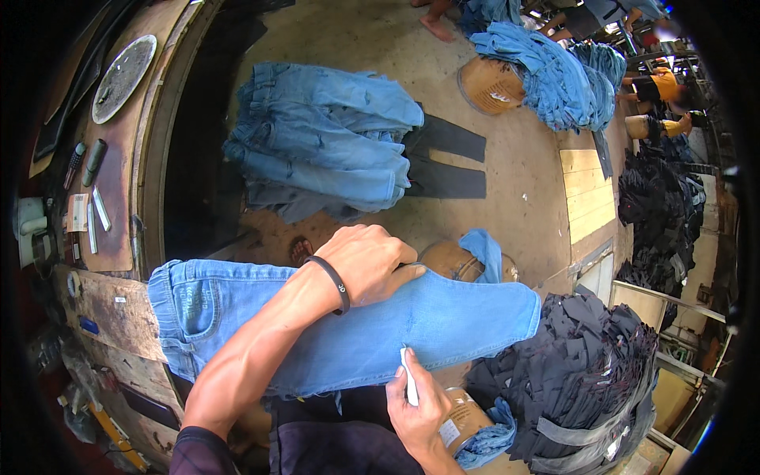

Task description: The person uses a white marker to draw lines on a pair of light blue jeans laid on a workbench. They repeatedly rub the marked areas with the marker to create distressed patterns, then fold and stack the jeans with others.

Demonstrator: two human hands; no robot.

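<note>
A pair of light blue denim shorts (443,317) lies flat across in front of me, waistband at the left. My left hand (368,261) presses down on its upper edge, fingers closed flat on the cloth; a black band circles the wrist. My right hand (419,404) is at the lower edge of the denim and pinches a small white stick, like chalk (408,372), whose tip touches the fabric.
A stack of blue denim garments (324,142) lies on the floor ahead. Black cloth pieces (586,372) are heaped at the right. More blue denim (554,71) drapes over a brown basket (487,83). A wooden bench (111,158) with small tools runs along the left.
</note>
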